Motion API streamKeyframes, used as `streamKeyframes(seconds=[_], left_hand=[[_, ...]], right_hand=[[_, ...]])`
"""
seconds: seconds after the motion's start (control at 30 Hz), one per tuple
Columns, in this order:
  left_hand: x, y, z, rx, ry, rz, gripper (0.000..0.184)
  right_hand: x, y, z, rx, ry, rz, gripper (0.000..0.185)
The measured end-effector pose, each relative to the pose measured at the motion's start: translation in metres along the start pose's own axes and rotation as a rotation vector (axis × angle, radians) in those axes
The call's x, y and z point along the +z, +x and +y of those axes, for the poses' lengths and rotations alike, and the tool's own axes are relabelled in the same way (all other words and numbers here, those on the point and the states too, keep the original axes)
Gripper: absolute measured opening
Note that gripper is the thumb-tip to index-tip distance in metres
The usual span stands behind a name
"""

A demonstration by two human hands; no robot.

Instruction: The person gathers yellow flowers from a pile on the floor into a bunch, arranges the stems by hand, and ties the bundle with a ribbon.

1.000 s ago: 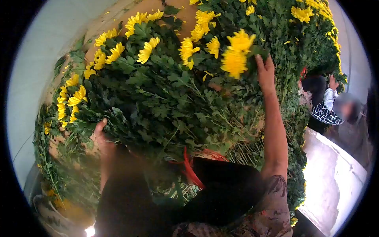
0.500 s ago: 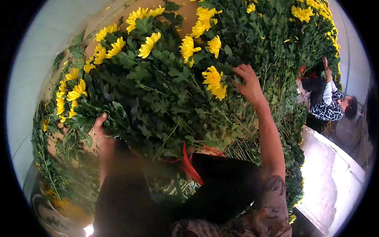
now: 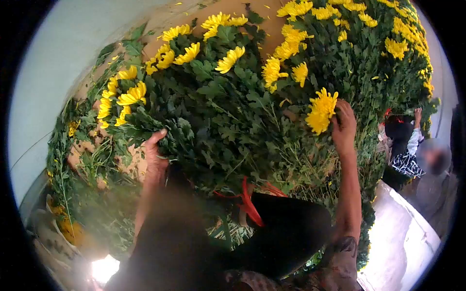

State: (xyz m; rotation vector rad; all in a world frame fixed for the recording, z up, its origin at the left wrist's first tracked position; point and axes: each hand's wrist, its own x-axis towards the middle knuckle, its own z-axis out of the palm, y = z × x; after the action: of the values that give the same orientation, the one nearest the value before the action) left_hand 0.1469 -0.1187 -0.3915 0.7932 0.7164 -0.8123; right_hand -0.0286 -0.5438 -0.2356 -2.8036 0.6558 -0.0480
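Observation:
My left hand [image 3: 156, 154] is closed round the leafy stems of a chrysanthemum bunch [image 3: 177, 138], its thumb on top and its other fingers mostly hidden. Yellow heads [image 3: 132, 93] of the bunch point up and left. At the right, my right hand [image 3: 344, 123] is closed just behind a single yellow chrysanthemum [image 3: 322, 111], with the fingertips at the back of its head. The stem of this flower is hidden by the hand and leaves. Dark green foliage [image 3: 228, 104] lies between my two hands.
More chrysanthemums [image 3: 410, 31] are heaped at the upper right. A red strip [image 3: 250, 208] lies by my knee. Another person [image 3: 407, 155] sits at the far right, near a white panel [image 3: 403, 237]. Loose stems and leaves [image 3: 87, 169] lie at the left.
The view has shifted, so the whole scene sits farther right. My right hand's fingers have closed in behind the single chrysanthemum, which was slightly apart from them. My left hand keeps its hold.

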Motion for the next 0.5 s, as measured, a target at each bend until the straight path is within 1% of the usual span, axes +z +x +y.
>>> streamKeyframes(seconds=[0.03, 0.1, 0.13, 0.17, 0.2, 0.23, 0.27, 0.3, 0.37, 0.4, 0.47, 0.5], left_hand=[[0.005, -0.003, 0.001, 0.006, -0.004, 0.004, 0.038], [0.010, -0.007, 0.003, 0.037, 0.031, 0.034, 0.037], [0.004, -0.005, 0.002, 0.031, 0.015, -0.014, 0.035], [-0.001, -0.002, 0.000, 0.035, 0.015, -0.007, 0.035], [-0.007, 0.001, -0.003, 0.007, 0.014, -0.020, 0.035], [-0.008, 0.002, -0.002, -0.018, 0.014, -0.038, 0.035], [0.003, -0.003, -0.001, 0.002, 0.003, -0.030, 0.033], [0.000, -0.002, -0.001, -0.060, -0.045, -0.057, 0.035], [-0.005, -0.006, -0.009, -0.028, -0.040, -0.076, 0.035], [-0.009, -0.007, -0.010, 0.010, -0.027, -0.098, 0.035], [-0.023, -0.005, -0.010, 0.116, -0.006, -0.130, 0.036], [-0.035, 0.005, -0.017, 0.033, 0.007, 0.043, 0.035]], right_hand=[[-0.003, 0.002, -0.005, -0.101, -0.081, 0.051, 0.041], [-0.007, 0.006, -0.022, -0.119, -0.033, 0.075, 0.045], [-0.008, 0.012, -0.035, -0.175, 0.023, 0.067, 0.044], [-0.009, 0.017, -0.051, -0.227, 0.079, 0.057, 0.043], [-0.011, 0.026, -0.078, -0.327, 0.089, 0.048, 0.039], [-0.012, 0.035, -0.112, -0.388, 0.018, 0.000, 0.037], [-0.011, 0.041, -0.139, -0.454, 0.083, -0.097, 0.035], [-0.008, 0.045, -0.184, -0.494, 0.182, -0.056, 0.034], [-0.006, 0.059, -0.243, -0.685, 0.614, -0.180, 0.041], [0.004, 0.064, -0.250, -0.692, 0.627, -0.177, 0.041], [0.042, 0.074, -0.259, -0.567, 0.550, -0.249, 0.055], [0.061, 0.071, -0.244, -0.386, 0.488, -0.361, 0.067]])
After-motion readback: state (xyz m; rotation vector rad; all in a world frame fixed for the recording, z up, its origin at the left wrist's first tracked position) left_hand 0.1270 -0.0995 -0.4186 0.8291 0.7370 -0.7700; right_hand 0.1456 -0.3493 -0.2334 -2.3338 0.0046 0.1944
